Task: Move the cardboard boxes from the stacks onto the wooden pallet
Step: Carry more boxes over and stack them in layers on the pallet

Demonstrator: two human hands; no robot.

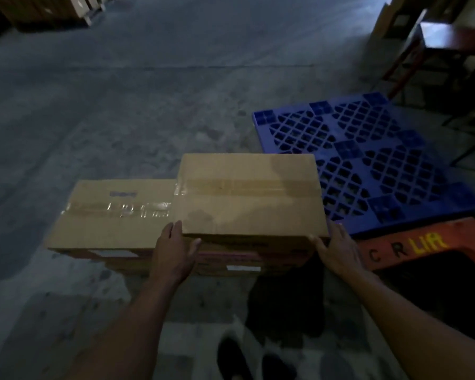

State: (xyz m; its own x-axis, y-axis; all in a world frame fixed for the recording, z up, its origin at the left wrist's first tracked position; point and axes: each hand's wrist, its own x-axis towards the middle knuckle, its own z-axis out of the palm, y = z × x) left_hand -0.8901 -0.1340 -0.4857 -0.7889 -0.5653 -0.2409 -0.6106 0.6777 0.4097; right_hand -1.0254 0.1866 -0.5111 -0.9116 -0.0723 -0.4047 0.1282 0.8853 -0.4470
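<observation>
left hand [176,245] fingers straight, pressing upper cardboard box [247,193] left end | right hand [337,250] same, right end | blue pallet [368,160] just beyond

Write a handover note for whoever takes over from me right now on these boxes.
Left hand: flat against the left side of the upper cardboard box.
Right hand: flat against its right side.
A lower box lies beside it on the left. The blue pallet lies to the right. No wooden pallet in view.
Done: nothing visible.
Left: carry this box over, then the rest.
</observation>
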